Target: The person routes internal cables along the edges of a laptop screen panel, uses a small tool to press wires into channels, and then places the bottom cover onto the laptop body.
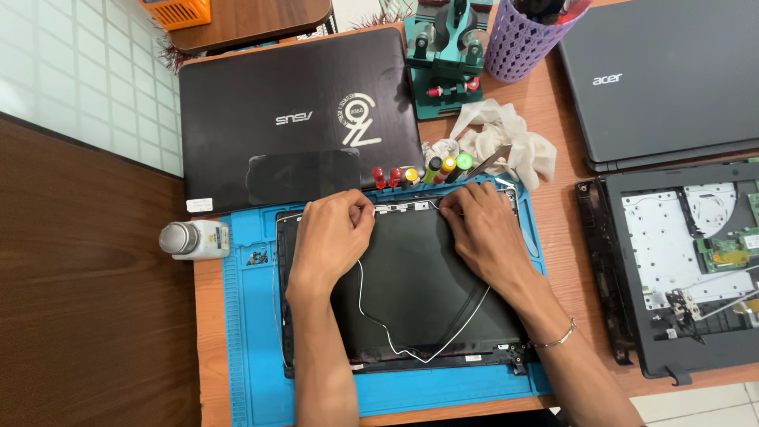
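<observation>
- Fingers of the left hand (330, 231) and the right hand (484, 229) are pinched narrow on a thin white cable (399, 345) at the top edge of a black laptop lid panel (427, 292), at centre frame.
- That cable is judged light, limp and easily torn; it is best held close to its ends, not mid-loop.
- The lid panel is judged stiff but thin and fragile; it is laid flat on a blue work mat (245, 332).
- Screwdrivers (431, 168) are lined up beyond the mat, beside a white cloth (506, 138).
- A closed black laptop (292, 111) is seen at upper left.
</observation>
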